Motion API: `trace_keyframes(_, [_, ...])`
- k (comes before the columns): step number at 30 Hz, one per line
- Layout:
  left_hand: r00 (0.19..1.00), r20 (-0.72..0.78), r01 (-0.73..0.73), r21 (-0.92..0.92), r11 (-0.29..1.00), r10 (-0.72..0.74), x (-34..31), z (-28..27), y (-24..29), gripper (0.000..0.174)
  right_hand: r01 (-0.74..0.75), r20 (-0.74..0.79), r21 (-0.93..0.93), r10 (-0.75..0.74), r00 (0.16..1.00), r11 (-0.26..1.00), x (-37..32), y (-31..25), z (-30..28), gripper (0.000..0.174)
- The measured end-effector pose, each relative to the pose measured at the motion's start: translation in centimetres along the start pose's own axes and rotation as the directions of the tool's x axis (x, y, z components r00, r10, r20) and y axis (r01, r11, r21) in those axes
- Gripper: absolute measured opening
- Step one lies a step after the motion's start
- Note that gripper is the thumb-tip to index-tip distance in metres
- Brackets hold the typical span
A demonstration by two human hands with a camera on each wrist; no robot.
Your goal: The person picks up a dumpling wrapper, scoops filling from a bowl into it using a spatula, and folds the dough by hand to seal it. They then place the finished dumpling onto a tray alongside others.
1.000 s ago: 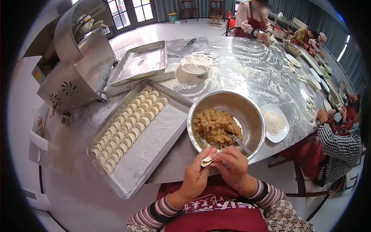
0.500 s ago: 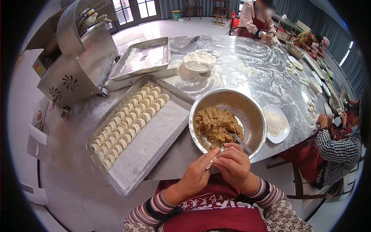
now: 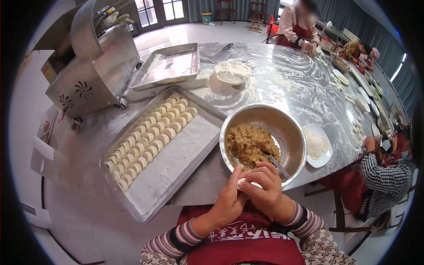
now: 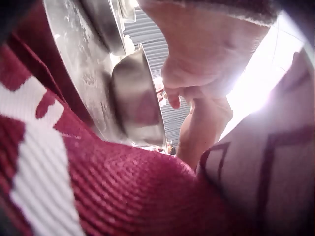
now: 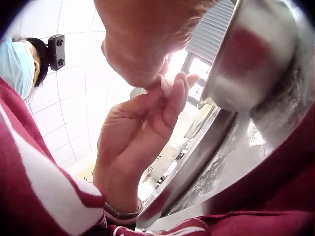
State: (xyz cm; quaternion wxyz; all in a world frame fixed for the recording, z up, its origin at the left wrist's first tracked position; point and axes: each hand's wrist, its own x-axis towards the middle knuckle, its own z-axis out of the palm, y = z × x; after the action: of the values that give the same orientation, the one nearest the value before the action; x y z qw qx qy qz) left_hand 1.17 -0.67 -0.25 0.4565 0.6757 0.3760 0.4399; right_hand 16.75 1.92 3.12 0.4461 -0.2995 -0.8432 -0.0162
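Note:
Both hands meet over the near rim of the metal bowl in the head view. My left hand (image 3: pixel 226 201) and my right hand (image 3: pixel 267 191) pinch a white folded dumpling (image 3: pixel 241 183) between thumbs and fingertips, and the fingers cover much of it. A pale edge of the dumpling (image 5: pixel 166 87) shows between the fingers in the right wrist view. Just beyond sits the bowl (image 3: pixel 297 132), holding brown minced filling (image 3: pixel 247 142) with a metal-handled utensil (image 3: pixel 279 166) stuck in it. To its right, round dough wrappers (image 3: pixel 316 145) lie on a white plate (image 3: pixel 327 157).
Left of the bowl, a lined metal tray (image 3: pixel 165 176) carries rows of finished dumplings (image 3: pixel 150 137). Behind stand a floury tray (image 3: pixel 194 66), a heaped bowl of flour (image 3: pixel 232 71) and a steel machine (image 3: pixel 95 84). Other people work around the floured metal table (image 3: pixel 287 84).
The fingers shift along the dumpling's edge, and the right fingers now curl further over it. The dumpling is turned and both hands stay close together. The head view swings slightly left.

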Motion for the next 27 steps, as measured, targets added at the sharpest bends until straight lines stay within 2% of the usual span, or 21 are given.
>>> trace_keyframes(1, [0.998, 0.022, -0.056, 0.028, 0.998, 0.056, 0.0, -0.1, -0.1, 0.061, 0.064, 0.026, -0.032, -0.064, 0.998, 0.997, -0.1, 0.1, -0.1, 0.022])
trace_keyframes(2, [0.998, 0.017, -0.056, 0.027, 0.998, 0.056, 0.0, 0.0, 0.0, 0.061, 0.067, 0.029, -0.03, -0.067, 0.997, 0.997, -0.1, 0.2, -0.2, 0.022])
trace_keyframes(3, [0.997, 0.01, 0.071, -0.219, 0.973, -0.071, 0.0, 0.1, 0.1, 0.056, 0.033, 0.031, -0.009, -0.033, 0.999, 0.999, -0.2, 0.3, -0.4, 0.023])
trace_keyframes(4, [0.981, 0.034, 0.187, -0.451, 0.873, -0.192, 0.1, 0.1, 0.1, 0.052, -0.001, 0.035, 0.011, 0.0, 0.999, 1.0, -0.2, 0.3, -0.5, 0.025])
trace_keyframes(5, [0.981, 0.03, 0.183, -0.453, 0.872, -0.19, 0.2, -0.1, 0.1, 0.052, 0.004, 0.038, 0.011, -0.004, 0.999, 1.0, -0.1, 0.4, -0.6, 0.025])
trace_keyframes(7, [0.962, 0.186, 0.271, -0.54, 0.797, -0.202, 0.4, -0.8, -0.3, 0.043, -0.182, 0.062, 0.19, 0.174, 0.983, 0.965, 0.3, 0.6, -0.8, 0.031])
trace_keyframes(8, [0.962, 0.184, 0.27, -0.541, 0.796, -0.201, 0.3, -0.9, -0.6, 0.043, -0.181, 0.064, 0.19, 0.172, 0.983, 0.965, 0.8, 0.6, -0.8, 0.031])
trace_keyframes(10, [0.972, 0.169, 0.23, -0.507, 0.831, -0.166, 0.1, -0.8, -1.1, 0.033, -0.295, 0.208, 0.44, 0.224, 0.952, 0.848, 2.0, 0.6, -0.8, 0.032])
trace_keyframes(11, [0.972, 0.169, 0.228, -0.508, 0.831, -0.164, 0.1, -0.8, -0.9, 0.033, -0.295, 0.208, 0.439, 0.223, 0.952, 0.849, 2.0, 0.9, -0.8, 0.032])
trace_keyframes(13, [0.963, 0.179, 0.265, -0.52, 0.812, -0.199, 0.1, -0.9, -0.4, 0.026, -0.316, 0.338, 0.576, 0.132, 0.932, 0.754, 1.7, 1.6, -0.5, 0.035])
trace_keyframes(16, [0.951, 0.216, 0.303, -0.499, 0.812, -0.222, 0.1, -1.3, -0.6, 0.023, -0.349, 0.345, 0.631, 0.153, 0.926, 0.693, 1.5, 1.6, 0.1, 0.029])
trace_keyframes(20, [0.955, 0.185, 0.294, -0.526, 0.798, -0.23, 0.0, -1.2, -0.7, 0.023, -0.359, 0.338, 0.618, 0.176, 0.924, 0.699, 1.3, 1.5, 0.5, 0.024])
trace_keyframes(22, [0.967, 0.155, 0.254, -0.532, 0.808, -0.202, -0.1, -1.0, -1.0, 0.023, -0.296, 0.307, 0.583, 0.131, 0.942, 0.756, 1.4, 1.5, 0.5, 0.021])
trace_keyframes(27, [0.971, 0.14, 0.237, -0.518, 0.822, -0.192, -0.3, -0.9, -1.2, 0.022, -0.257, 0.318, 0.575, 0.077, 0.945, 0.777, 0.7, 1.8, 1.0, 0.021])
